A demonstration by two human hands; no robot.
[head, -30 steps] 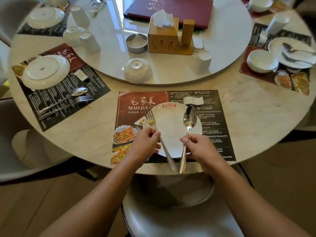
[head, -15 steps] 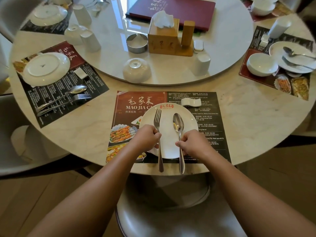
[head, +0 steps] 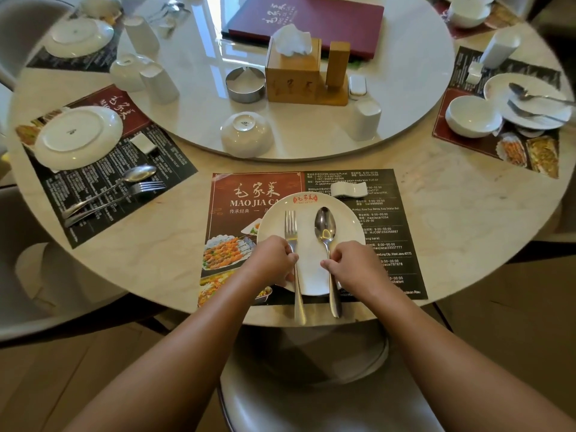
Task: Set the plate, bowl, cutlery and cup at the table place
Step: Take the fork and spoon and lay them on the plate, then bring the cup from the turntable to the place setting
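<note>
A: Head view: what is being changed at the place?

B: Cutlery is being laid across the plate [head: 311, 244]. A second ago the fork [head: 291, 232] and spoon [head: 325, 227] were being held splayed, tips leaning apart; now they are being kept parallel, heads on the plate, handles reaching past its near rim and over the table [head: 436, 213] edge.

A: How are they being gripped?

B: The fork's handle is being pinched by the left hand [head: 274, 260], the spoon's by the right hand [head: 350, 265]. Neither is being let go yet; both hands are being rested low on the plate's near half.

A: And the plate?

B: It is being left centred on the placemat [head: 249, 198], a small white rest [head: 349, 190] lying just beyond it.

A: What is being implied for the task?

B: Plate and cutlery are judged nearly done. The bowl [head: 246, 134] is being left upturned on the turntable [head: 405, 88], with a cup [head: 367, 120] upturned near it; both are probably to be fetched next. The overhanging handles are being judged a tipping risk once released.
</note>
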